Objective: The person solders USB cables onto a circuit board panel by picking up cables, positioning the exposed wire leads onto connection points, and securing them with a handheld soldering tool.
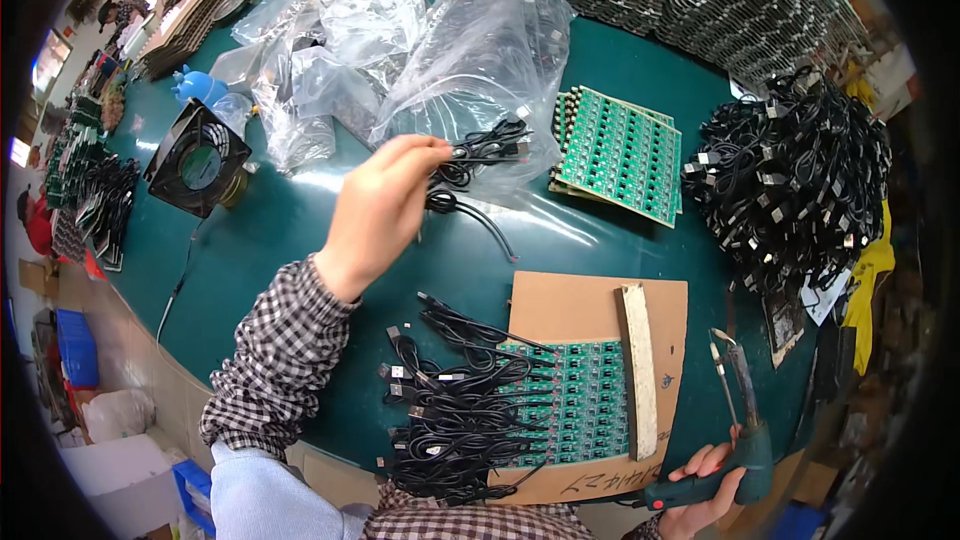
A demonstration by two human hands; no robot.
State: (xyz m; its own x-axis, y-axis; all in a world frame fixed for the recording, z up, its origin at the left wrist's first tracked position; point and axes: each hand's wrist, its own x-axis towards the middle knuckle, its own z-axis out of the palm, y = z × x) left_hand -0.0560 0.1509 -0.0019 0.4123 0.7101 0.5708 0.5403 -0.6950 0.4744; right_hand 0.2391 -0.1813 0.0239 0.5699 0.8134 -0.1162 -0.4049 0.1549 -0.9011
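Observation:
My left hand [380, 205] is pinched closed on a black USB cable [455, 203], coiled and tied, over the middle of the green table. More black cables [495, 143] lie right beside its fingertips, against a clear plastic bag. At the lower right my right hand [715, 510] grips a dark green soldering gun [758, 465], its tip pointing up and away. Between the hands is a cardboard sheet [560, 302] bearing a green circuit board panel [585, 405]. Several USB cables [465, 410] lie along the panel's left side, and a pale strip [640, 370] rests across its right side.
Clear plastic bags [480, 50] spread over the far table. Stacked green circuit panels [620, 155] stand right of them, with a large heap of black USB cables [790, 170] further right. A small black fan [198, 160] stands at left. Metal parts [690, 0] are piled at the back.

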